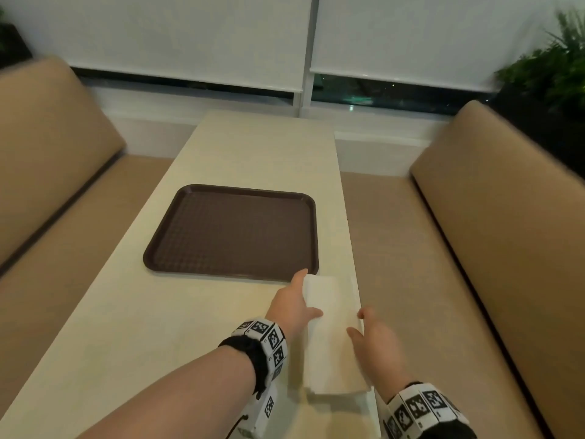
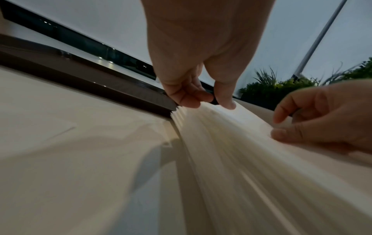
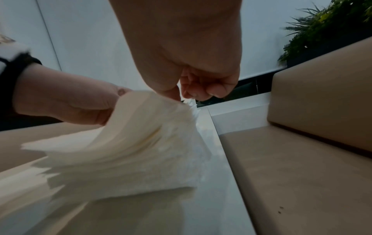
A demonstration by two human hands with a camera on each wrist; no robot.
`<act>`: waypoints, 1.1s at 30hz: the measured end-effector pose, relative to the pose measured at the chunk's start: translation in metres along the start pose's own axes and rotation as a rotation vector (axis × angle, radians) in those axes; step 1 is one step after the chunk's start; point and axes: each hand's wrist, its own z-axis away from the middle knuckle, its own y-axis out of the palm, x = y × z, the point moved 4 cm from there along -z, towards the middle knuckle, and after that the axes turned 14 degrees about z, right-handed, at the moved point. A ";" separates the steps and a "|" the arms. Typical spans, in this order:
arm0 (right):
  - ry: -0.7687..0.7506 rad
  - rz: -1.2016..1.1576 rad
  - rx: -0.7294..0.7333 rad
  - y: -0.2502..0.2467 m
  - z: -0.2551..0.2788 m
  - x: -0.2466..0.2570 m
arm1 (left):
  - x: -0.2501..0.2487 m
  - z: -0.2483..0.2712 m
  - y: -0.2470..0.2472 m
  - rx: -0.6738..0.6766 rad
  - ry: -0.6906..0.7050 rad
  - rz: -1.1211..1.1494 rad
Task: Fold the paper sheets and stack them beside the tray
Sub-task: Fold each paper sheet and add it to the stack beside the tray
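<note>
Head view: my left hand (image 1: 292, 307) lies along the left edge of a stack of folded paper sheets (image 1: 332, 337), fingers curled onto its rim and gripping the far corner, while my right hand (image 1: 376, 343) meets the stack's right edge, thumb and forefinger nipping the top layers. The stack sits on the pale surface (image 1: 158, 312), at the near right corner of the empty brown tray (image 1: 231, 229), its far end just beside the tray's rim and its right side close to the surface's edge. From the left wrist, the layers fan out unevenly beneath my fingers (image 2: 187, 98); from the right wrist, the near corners look splayed and blurred. As I judge it, the risk is in the squaring-up: a push from the left could slide loose sheets toward the bench seat (image 1: 411, 280) on the right, and a light pinch may lift only a few layers, skewing the pile.
</note>
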 end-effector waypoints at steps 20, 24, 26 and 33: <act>-0.420 0.125 0.406 0.075 0.088 0.163 | 0.164 0.123 -0.211 -0.123 -0.308 -0.433; -0.258 0.046 0.381 0.111 0.081 0.181 | 0.169 0.127 -0.204 -0.076 -0.256 -0.558; -0.229 0.018 0.342 0.119 0.079 0.189 | 0.170 0.127 -0.201 -0.032 -0.223 -0.610; 0.048 -0.084 0.320 0.128 0.074 0.198 | 0.170 0.126 -0.205 -0.006 -0.167 -0.639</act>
